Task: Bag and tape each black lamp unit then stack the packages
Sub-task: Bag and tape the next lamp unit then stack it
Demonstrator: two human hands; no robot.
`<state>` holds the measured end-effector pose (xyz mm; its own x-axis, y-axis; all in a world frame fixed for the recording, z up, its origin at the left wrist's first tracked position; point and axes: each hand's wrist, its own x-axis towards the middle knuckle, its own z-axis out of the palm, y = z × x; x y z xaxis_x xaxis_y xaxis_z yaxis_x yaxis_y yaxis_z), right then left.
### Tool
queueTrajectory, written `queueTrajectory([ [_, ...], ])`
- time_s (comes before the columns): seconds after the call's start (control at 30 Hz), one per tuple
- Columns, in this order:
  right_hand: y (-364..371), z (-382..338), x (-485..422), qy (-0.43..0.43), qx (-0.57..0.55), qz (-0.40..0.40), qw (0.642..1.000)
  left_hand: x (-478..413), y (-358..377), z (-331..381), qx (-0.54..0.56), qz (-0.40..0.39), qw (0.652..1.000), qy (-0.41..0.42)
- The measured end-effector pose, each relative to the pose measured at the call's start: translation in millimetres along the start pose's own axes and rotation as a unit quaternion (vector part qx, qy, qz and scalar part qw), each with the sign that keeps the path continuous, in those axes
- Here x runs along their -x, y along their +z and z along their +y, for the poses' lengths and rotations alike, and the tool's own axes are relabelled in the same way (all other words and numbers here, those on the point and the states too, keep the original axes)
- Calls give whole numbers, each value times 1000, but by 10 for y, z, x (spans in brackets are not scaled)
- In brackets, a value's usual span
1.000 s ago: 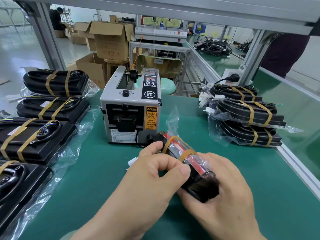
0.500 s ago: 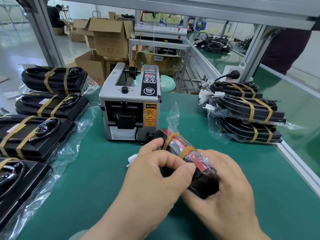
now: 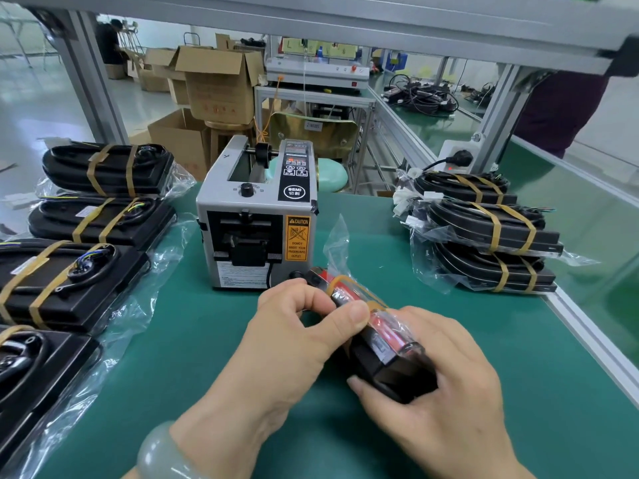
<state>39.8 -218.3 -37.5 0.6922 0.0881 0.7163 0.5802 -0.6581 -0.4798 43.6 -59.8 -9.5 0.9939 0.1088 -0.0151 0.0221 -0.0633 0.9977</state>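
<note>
A black lamp unit (image 3: 390, 361) in a clear plastic bag stands on edge on the green mat in front of me, its red lens and brown tape bands facing up. My left hand (image 3: 297, 340) grips its left side, thumb pressing on the top by a tape band. My right hand (image 3: 439, 385) holds its near end from the right, fingers curled round it. A stack of three bagged, taped units (image 3: 484, 233) lies at the right. Several taped units on bags (image 3: 69, 274) lie in a row at the left.
A grey tape dispenser (image 3: 256, 223) stands just behind the held unit. The mat's right edge has an aluminium rail (image 3: 594, 344). Frame posts rise at back left and back right. Cardboard boxes (image 3: 218, 88) stand on the floor beyond the bench.
My left thumb has slid a little along the top of the bagged unit. Both hands keep their hold and the unit stays in place.
</note>
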Motion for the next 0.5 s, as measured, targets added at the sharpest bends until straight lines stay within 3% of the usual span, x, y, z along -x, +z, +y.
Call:
queueTrajectory([
  [0.13, 1, -11, -2, 25, -20, -6, 999, 4, 13, -58, -61, 30, 997, 29],
  [0.23, -51, -6, -39, 110, -103, 8, 989, 8, -45, -27, -76, 46, 995, 49],
  [0.3, -115, 44, -89, 179, -163, 19, 970, -10, -138, 0, -83, 111, 988, 69],
  [0.4, -248, 182, -147, 196, -248, -8, 949, -90, -348, 42, -62, 199, 974, 91],
  [0.5, -361, 253, -177, 202, -394, -50, 895, -216, -549, 106, 15, 151, 986, 70],
])
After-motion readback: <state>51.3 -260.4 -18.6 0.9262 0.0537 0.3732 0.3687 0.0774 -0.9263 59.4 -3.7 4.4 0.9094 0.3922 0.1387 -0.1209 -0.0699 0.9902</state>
